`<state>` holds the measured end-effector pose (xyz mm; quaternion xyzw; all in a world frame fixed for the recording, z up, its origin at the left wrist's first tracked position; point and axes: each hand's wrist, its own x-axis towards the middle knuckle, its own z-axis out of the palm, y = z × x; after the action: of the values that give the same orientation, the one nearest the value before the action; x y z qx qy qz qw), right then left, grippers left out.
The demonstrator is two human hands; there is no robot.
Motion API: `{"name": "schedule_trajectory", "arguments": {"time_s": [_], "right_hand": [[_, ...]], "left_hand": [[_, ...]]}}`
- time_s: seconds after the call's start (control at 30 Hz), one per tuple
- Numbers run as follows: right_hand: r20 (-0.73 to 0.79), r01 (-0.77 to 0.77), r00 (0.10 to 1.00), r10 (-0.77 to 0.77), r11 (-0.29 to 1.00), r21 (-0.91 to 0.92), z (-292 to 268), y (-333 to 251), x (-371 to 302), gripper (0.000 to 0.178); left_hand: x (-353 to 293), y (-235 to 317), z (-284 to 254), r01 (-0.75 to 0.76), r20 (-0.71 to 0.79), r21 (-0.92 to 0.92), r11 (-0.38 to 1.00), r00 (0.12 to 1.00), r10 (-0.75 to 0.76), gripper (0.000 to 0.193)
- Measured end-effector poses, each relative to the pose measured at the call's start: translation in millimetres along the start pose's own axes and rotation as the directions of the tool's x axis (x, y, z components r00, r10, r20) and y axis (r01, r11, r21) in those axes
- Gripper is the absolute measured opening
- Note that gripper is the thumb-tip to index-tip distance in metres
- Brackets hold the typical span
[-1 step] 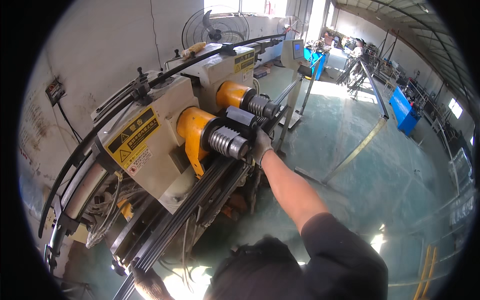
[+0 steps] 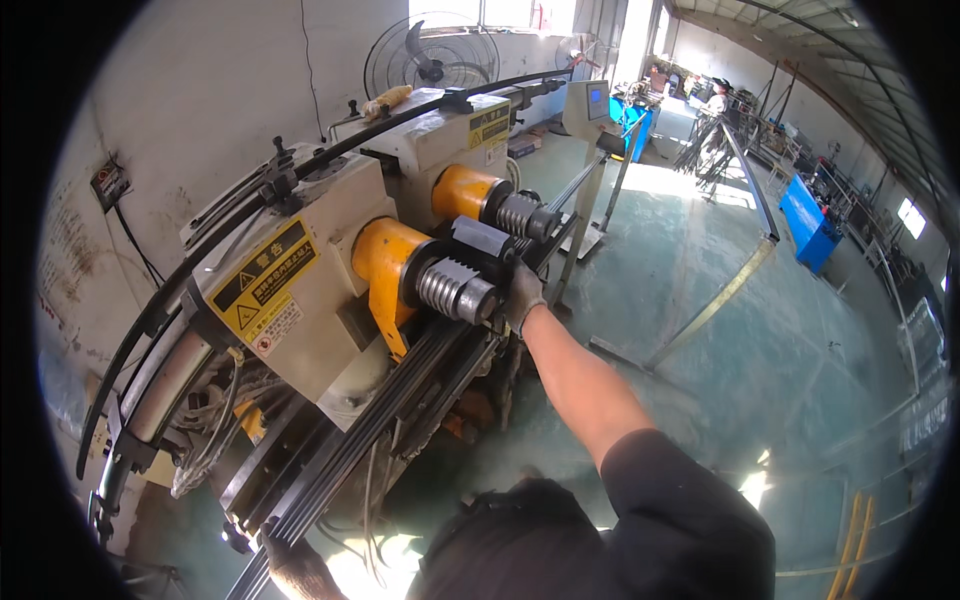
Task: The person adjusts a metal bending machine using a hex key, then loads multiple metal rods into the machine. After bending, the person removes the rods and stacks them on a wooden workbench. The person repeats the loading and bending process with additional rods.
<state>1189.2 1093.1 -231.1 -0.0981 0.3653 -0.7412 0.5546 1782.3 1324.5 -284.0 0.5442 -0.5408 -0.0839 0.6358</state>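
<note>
My left hand, in a knitted glove, is at the lower left with its fingers closed round the near ends of several long dark metal bars. The bars run away under the machine's rollers. My right arm reaches forward, and the gloved right hand is curled against a black part beside the ridged steel roller. Its fingertips are partly hidden, and I cannot make out what they grip. Behind that roller, an orange collar joins it to the cream machine body. A second ridged roller with an orange collar sits farther back.
A long curved black bar arches over the machine's top. Beyond it stand a control box on a post and a large fan. A metal rail frame rises at right. Blue benches and a person are farther off.
</note>
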Motion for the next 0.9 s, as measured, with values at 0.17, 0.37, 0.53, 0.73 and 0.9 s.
{"name": "schedule_trajectory", "arguments": {"time_s": [0.17, 0.37, 0.53, 0.73, 0.9], "right_hand": [[-0.165, -0.047, 0.986, 0.017, 0.983, -0.176, -21, 4, 24, 0.055], [-0.195, 0.044, 0.978, -0.072, 0.988, -0.146, -41, 9, 73, 0.044], [0.061, 0.081, 0.997, -0.053, 0.634, -0.769, -68, 19, 94, 0.033], [-0.043, 0.181, 0.952, -0.303, 0.671, -0.719, -77, 52, 144, 0.033], [0.266, 0.237, 0.927, -0.265, -0.135, -0.962, -84, 60, 134, 0.033]], "left_hand": [[-26, -22, 24, 0.156, -0.011, 0.289, 0.945, 0.987, -0.160, 0.041], [-23, -21, 57, 0.238, 0.097, 0.434, 0.869, 0.946, -0.308, 0.049], [4, 5, 80, 0.620, 0.157, -0.492, 0.611, 0.753, -0.639, 0.036], [9, 41, 102, 0.565, 0.231, -0.780, 0.268, 0.658, -0.716, 0.031], [4, 92, 148, 0.605, 0.245, -0.754, 0.258, 0.623, -0.743, 0.034]]}}
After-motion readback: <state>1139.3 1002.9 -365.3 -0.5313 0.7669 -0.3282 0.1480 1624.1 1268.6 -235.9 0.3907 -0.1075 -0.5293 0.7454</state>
